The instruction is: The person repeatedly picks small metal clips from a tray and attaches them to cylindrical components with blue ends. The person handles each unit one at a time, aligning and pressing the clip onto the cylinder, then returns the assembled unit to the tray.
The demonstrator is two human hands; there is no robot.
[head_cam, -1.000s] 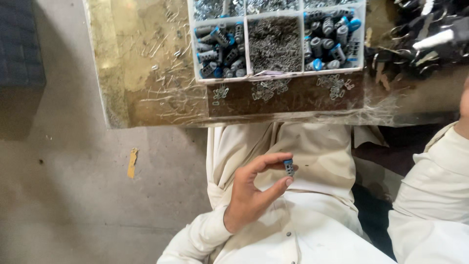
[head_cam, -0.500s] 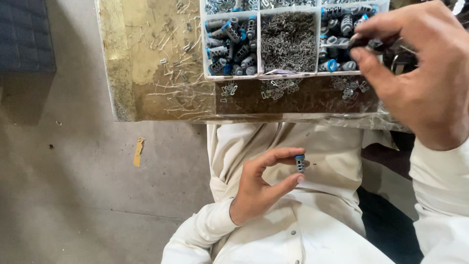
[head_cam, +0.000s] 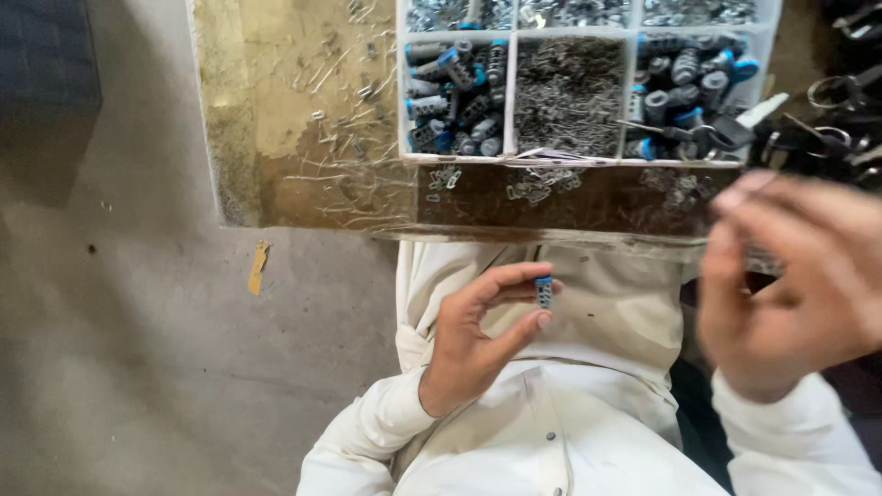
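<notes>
Head view: left hand pinches a small blue-grey part between its fingers; right hand, blurred, fingers curled, grip unclear, near the white compartment tray on the desk.

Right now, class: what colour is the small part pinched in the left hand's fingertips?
Grey with a blue end, seen in the head view: small part, left hand.

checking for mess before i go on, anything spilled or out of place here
Yes: small metal clips lie loose on the brown tabletop just outside the white parts tray, more scattered to its left. The left hand pinches one small blue part.
</notes>
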